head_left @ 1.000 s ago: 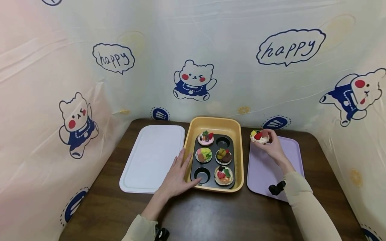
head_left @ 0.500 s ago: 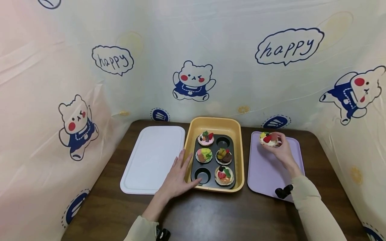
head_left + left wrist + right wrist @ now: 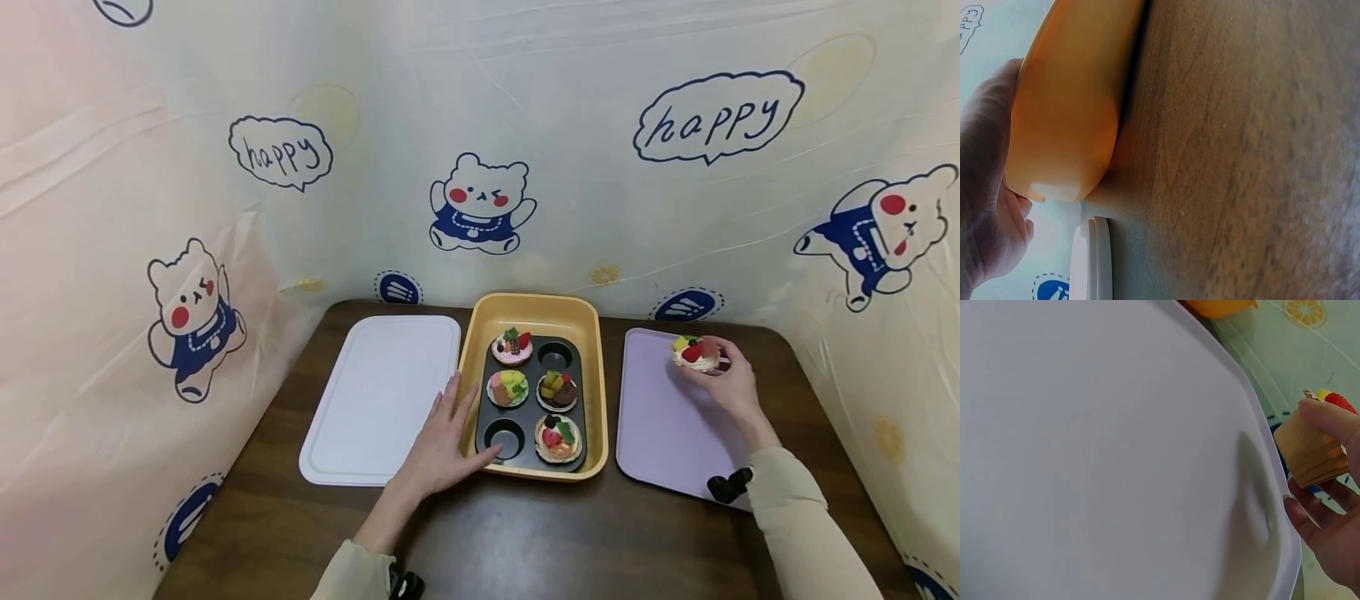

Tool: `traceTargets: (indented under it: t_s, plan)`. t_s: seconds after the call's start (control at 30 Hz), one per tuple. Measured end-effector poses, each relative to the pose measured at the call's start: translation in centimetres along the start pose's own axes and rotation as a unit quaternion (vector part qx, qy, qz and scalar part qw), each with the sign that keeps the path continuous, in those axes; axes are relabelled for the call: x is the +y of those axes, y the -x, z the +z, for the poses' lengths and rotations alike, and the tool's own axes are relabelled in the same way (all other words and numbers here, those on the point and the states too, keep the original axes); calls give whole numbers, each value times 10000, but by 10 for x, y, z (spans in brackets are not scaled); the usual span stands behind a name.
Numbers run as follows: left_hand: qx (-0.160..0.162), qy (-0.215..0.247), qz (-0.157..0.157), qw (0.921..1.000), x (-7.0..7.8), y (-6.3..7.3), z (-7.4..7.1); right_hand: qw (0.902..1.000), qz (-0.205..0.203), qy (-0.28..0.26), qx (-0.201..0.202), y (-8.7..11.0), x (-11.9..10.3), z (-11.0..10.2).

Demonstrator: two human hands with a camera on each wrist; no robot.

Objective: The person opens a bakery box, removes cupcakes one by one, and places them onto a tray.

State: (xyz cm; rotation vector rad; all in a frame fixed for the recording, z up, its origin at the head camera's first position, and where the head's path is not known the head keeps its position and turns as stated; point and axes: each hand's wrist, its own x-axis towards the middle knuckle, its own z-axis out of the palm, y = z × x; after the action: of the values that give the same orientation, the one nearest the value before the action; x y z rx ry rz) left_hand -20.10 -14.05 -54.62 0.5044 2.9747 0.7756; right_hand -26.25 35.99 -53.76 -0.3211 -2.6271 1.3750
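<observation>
My right hand [image 3: 731, 383] pinches a fruit-topped cupcake [image 3: 694, 355] over the far right part of the purple tray [image 3: 660, 417]. In the right wrist view the cupcake's tan paper side [image 3: 1310, 450] shows between thumb and fingers, raised above the tray. My left hand [image 3: 438, 437] rests on the near left rim of the yellow pan [image 3: 597, 400], fingers spread and straight. Inside that pan lies a dark muffin tin [image 3: 576, 350]. Several cupcakes fill cups of the tin, and two cups, far right and near left, are bare.
A white tray [image 3: 375, 400] lies left of the yellow pan, close to my left hand. All stand on a dark wooden table [image 3: 510, 533]. A printed curtain [image 3: 585, 208] rises behind the table and along both sides.
My right hand has carried the cupcake rightward, from the purple tray's far left corner to its far right part. The left hand has stayed on the pan's rim.
</observation>
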Motion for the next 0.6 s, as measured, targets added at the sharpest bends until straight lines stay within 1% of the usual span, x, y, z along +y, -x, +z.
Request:
traceTargets:
  t_s: [0.23,0.43,0.6]
  plan:
    - [-11,-29,16,10000,-1,0,1,9997,110,176,96,2,12,-10]
    - [11,-41,45,10000,0,-1,1,9987,357,191,324,2,21,-11]
    - [21,-67,33,10000,0,-2,1,9982,425,158,400,1,23,-11]
